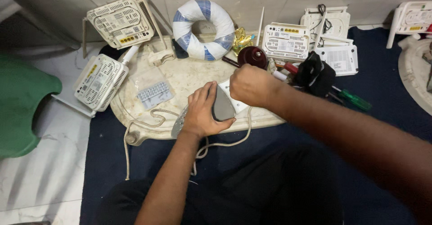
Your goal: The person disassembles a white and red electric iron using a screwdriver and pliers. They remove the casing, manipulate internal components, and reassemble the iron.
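Left hand (pixel 202 112) fingers wrapped over the grey-and-white electric clothes iron (pixel 221 106), pinning it flat on the oval cream marble tabletop (pixel 189 74). Right hand (pixel 252 84) clenched in a fist at the iron's far end; can't tell what's inside it. Iron's cream cord (pixel 150 117) loops off left of the left fingers. Clear blister pack (pixel 155 93) further left; dark red round part (pixel 253 55) just beyond the right fingers.

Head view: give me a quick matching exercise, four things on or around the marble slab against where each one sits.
Things:
1. blue-and-white tape roll
2. green-handled screwdriver
3. clear blister tray
4. clothes iron

Places:
A. on the dark mat, right of the slab
B. under the left hand
C. at the slab's far edge, by the wall
D. on the slab, left of the hands

Pairs: 1-C, 2-A, 3-D, 4-B
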